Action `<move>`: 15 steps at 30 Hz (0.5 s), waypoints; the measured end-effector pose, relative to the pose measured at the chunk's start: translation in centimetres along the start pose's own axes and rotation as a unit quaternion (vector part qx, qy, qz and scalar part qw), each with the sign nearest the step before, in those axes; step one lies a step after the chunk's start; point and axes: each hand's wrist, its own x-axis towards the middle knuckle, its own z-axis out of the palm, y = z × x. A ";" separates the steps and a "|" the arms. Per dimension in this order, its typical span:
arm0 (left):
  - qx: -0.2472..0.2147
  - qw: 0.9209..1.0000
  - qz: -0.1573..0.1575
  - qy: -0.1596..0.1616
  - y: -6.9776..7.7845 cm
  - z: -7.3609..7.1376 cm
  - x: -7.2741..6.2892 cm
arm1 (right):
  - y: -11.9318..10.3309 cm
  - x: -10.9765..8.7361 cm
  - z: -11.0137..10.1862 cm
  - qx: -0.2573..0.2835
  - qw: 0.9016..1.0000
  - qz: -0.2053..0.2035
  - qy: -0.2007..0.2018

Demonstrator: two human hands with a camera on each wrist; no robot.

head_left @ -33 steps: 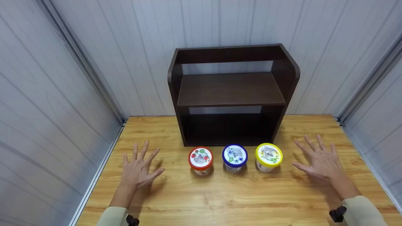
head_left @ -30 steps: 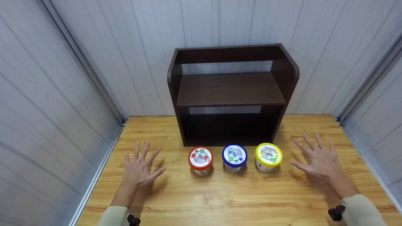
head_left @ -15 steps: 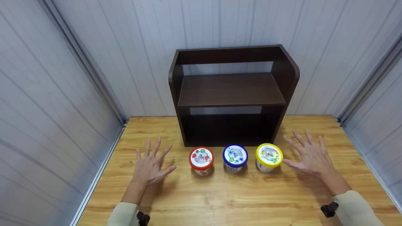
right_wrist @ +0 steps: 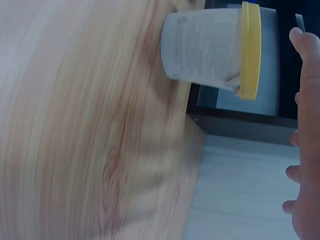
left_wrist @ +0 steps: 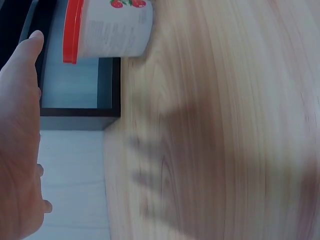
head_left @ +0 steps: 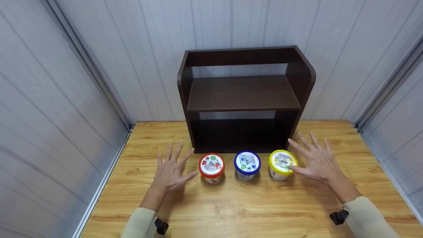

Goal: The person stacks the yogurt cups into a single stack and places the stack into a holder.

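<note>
Three lidded tubs stand upright in a row on the wooden table. At the left is the red-lidded tub [head_left: 211,165], with berries printed on it. The blue-lidded tub [head_left: 247,163] is in the middle, and the yellow-lidded tub [head_left: 283,162] is at the right. My left hand [head_left: 172,173], fingers spread, hovers just left of the red-lidded tub. Spread as well, my right hand [head_left: 319,163] hovers beside the yellow-lidded tub, its thumb tip overlapping the lid in the head view. In the right wrist view a gap shows between that thumb and the yellow lid [right_wrist: 250,50].
Behind the tubs stands a dark brown two-tier shelf [head_left: 244,94], its lower front edge close to them. Pale panelled walls [head_left: 66,132] enclose the wooden table [head_left: 231,211] at the back and both sides.
My left hand has moved right and slightly forward, toward the red-lidded tub. My right hand has moved left and forward, toward the yellow-lidded tub. The tubs have stayed where they were.
</note>
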 end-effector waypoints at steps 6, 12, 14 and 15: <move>-0.049 0.999 0.000 -0.001 0.8 0.8 0.2 | -1.2 0.3 0.3 0.026 1.000 0.002 -0.004; -0.091 0.996 0.010 0.008 1.3 1.8 0.5 | -2.3 0.2 1.1 0.034 0.999 -0.008 0.005; -0.107 0.994 0.011 0.011 1.5 2.2 0.6 | -2.5 0.2 1.4 0.038 0.999 -0.008 0.008; -0.118 0.993 0.010 0.010 1.6 2.4 0.6 | -2.6 0.2 1.6 0.040 0.999 -0.008 0.008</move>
